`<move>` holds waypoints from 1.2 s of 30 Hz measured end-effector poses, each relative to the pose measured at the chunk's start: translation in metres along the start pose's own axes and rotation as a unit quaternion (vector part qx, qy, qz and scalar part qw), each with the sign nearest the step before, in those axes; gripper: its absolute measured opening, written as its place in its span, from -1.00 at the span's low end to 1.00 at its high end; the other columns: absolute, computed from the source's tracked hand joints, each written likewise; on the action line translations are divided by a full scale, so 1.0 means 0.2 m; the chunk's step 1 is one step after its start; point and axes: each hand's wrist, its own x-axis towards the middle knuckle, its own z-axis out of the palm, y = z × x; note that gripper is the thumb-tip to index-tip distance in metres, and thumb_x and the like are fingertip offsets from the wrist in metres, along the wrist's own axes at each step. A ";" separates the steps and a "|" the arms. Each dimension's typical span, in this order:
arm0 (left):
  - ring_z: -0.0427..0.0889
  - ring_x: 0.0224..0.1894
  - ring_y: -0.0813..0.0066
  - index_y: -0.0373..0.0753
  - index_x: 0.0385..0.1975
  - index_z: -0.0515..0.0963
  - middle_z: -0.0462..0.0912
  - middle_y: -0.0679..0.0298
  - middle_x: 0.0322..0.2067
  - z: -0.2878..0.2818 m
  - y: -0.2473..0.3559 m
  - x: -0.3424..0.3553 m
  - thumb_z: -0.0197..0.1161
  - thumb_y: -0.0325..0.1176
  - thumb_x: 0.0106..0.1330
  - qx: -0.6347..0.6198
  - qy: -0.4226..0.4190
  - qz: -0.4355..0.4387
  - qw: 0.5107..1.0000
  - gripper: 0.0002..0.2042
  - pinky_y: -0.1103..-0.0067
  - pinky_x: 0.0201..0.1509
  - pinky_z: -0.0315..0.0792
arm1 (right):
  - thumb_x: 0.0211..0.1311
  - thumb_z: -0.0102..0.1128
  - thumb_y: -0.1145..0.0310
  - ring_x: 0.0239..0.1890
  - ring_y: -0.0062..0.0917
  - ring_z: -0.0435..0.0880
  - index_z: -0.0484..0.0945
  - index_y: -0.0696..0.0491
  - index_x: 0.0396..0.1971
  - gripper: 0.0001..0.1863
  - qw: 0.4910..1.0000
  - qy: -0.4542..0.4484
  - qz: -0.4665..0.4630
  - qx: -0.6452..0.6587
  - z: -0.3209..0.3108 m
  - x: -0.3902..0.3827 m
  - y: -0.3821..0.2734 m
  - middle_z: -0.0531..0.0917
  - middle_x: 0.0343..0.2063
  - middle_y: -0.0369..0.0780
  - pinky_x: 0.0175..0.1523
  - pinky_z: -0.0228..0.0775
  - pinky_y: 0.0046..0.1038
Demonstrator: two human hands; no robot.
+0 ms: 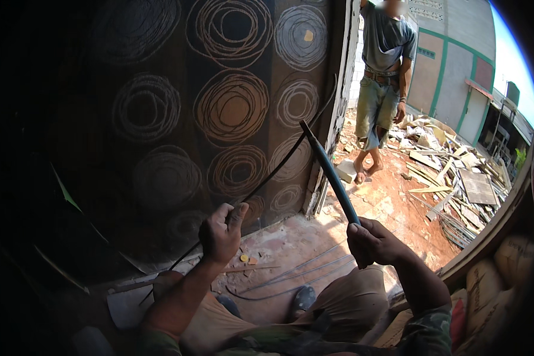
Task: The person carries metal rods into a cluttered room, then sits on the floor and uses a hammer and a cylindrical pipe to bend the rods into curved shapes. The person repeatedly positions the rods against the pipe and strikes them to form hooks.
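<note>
My left hand (pixel 221 231) is closed around a long thin dark rod (pixel 271 174), which slants from low on the left up toward the doorway. My right hand (pixel 374 242) grips the lower end of a thicker dark green bar (pixel 333 177) with a brownish tip. That tip meets or crosses the rod in front of the door frame; whether the two are hooked together I cannot tell. Both hands are raised above my bent knees, apart from each other. Several thin rods (pixel 302 274) lie on the floor between and beyond my feet.
A dark wall covering with swirled circles (pixel 231 107) hangs ahead and left. Beyond the doorway, a person (pixel 381 77) stands barefoot by a block (pixel 346 171). A heap of broken boards (pixel 451 166) lies outside. Filled sacks (pixel 483 291) are stacked at right.
</note>
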 end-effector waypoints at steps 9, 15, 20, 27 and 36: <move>0.34 -0.63 0.49 -0.27 -0.53 0.54 0.40 0.29 -0.71 0.01 0.04 0.01 0.39 0.10 0.50 0.001 0.023 -0.034 0.999 -0.46 0.40 -0.50 0.27 | 0.71 0.07 0.02 -0.57 -0.82 0.31 0.44 0.01 -0.32 -0.60 0.985 0.147 -0.068 0.057 0.24 0.01 0.08 0.41 -0.59 -0.47 -0.50 0.15 -0.60; 0.40 -0.64 0.43 -0.27 -0.53 0.55 0.42 0.28 -0.71 0.04 0.02 -0.02 0.39 0.09 0.50 0.016 0.043 -0.010 0.999 -0.47 0.37 -0.50 0.28 | 0.72 0.06 0.06 -0.54 -0.80 0.32 0.47 0.06 -0.32 -0.59 0.969 0.237 -0.075 -0.009 0.40 0.01 0.17 0.41 -0.59 -0.45 -0.45 0.18 -0.56; 0.34 -0.58 0.58 -0.26 -0.50 0.53 0.38 0.36 -0.69 0.04 0.04 -0.03 0.38 0.04 0.54 0.025 0.052 0.009 0.998 -0.50 0.45 -0.48 0.26 | 0.72 0.06 0.08 -0.54 -0.72 0.39 0.46 0.10 -0.33 -0.58 0.956 0.279 -0.095 0.005 0.56 0.06 0.27 0.45 -0.61 -0.38 -0.44 0.24 -0.46; 0.33 -0.57 0.68 -0.26 -0.48 0.54 0.39 0.41 -0.69 0.02 0.03 -0.01 0.36 0.01 0.56 0.019 0.012 -0.035 0.999 -0.53 0.50 -0.48 0.25 | 0.73 0.05 0.09 -0.55 -0.81 0.36 0.45 0.06 -0.28 -0.62 0.959 0.249 -0.124 0.053 0.50 0.13 0.29 0.42 -0.61 -0.44 -0.48 0.16 -0.57; 0.31 -0.53 0.77 -0.28 -0.47 0.58 0.41 0.53 -0.63 0.03 -0.01 0.05 0.43 -0.03 0.52 -0.072 0.017 -0.046 0.996 -0.55 0.58 -0.48 0.20 | 0.73 0.02 -0.01 -0.77 -0.79 0.31 0.42 -0.05 -0.37 -0.58 0.990 0.110 -0.046 0.074 0.16 0.01 -0.04 0.38 -0.71 -0.48 -0.70 0.13 -0.63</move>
